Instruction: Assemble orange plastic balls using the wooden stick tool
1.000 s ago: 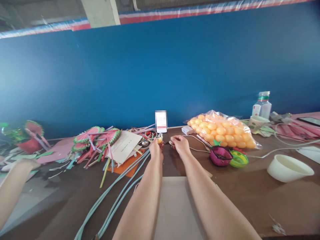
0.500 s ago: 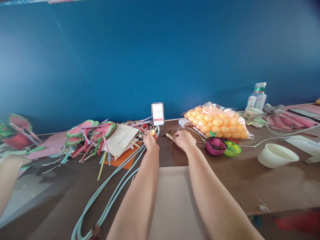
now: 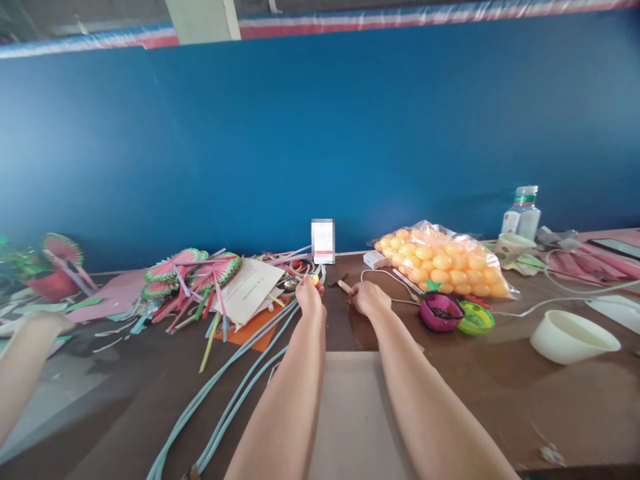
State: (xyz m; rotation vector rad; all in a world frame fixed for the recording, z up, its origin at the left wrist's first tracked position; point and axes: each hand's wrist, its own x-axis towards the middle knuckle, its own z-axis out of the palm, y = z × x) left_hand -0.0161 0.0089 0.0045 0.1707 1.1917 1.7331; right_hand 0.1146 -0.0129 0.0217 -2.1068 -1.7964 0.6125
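Note:
My left hand (image 3: pixel 310 298) is closed around a small yellow-orange ball (image 3: pixel 315 280), which shows between thumb and fingertips. To its right, my right hand (image 3: pixel 370 298) grips a short pale wooden stick (image 3: pixel 344 287). Its end points left toward the ball, and a gap separates the two. The part inside the fingers is hidden, so I cannot tell whether it is a tool's handle. A clear plastic bag of orange balls (image 3: pixel 440 260) lies right of my hands. Before it sit a purple basket (image 3: pixel 440 313) with small dark bits inside and a yellow-green dish (image 3: pixel 475 319).
Pale blue cables (image 3: pixel 220 373) loop across the table on the left, beside papers (image 3: pixel 250 287) and watermelon-patterned paper fans (image 3: pixel 175 265). A white tub (image 3: pixel 575 337) and plastic bottles (image 3: pixel 523 212) stand right. Another person's arm (image 3: pixel 30 360) reaches in at far left. A blue panel (image 3: pixel 320 133) closes the back.
The view has tilted up, so more shows above the blue panel and things sit lower in the picture. Both hands keep their hold, in nearly the same place on the table.

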